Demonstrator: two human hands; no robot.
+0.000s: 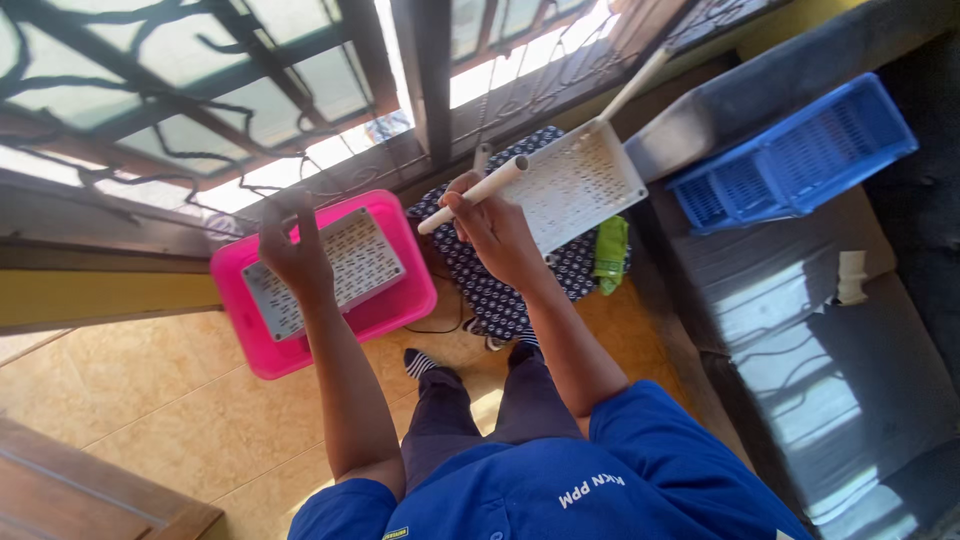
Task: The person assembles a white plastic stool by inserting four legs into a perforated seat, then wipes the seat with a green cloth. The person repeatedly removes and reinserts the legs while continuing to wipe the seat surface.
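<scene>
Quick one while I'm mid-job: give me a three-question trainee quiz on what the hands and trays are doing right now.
1. True or false: the right hand grips a white plastic tube.
2. What does the left hand hover over?
A. blue plastic slotted basket
B. grey perforated panel in the pink plastic tray
C. green cloth
3. Fill in: the white perforated rectangular tray lies over a dark blue ____ cloth.

Key: 1 true; 2 B; 3 patterned.

Bright daylight via window (300, 100); glare, sharp shadows.
</scene>
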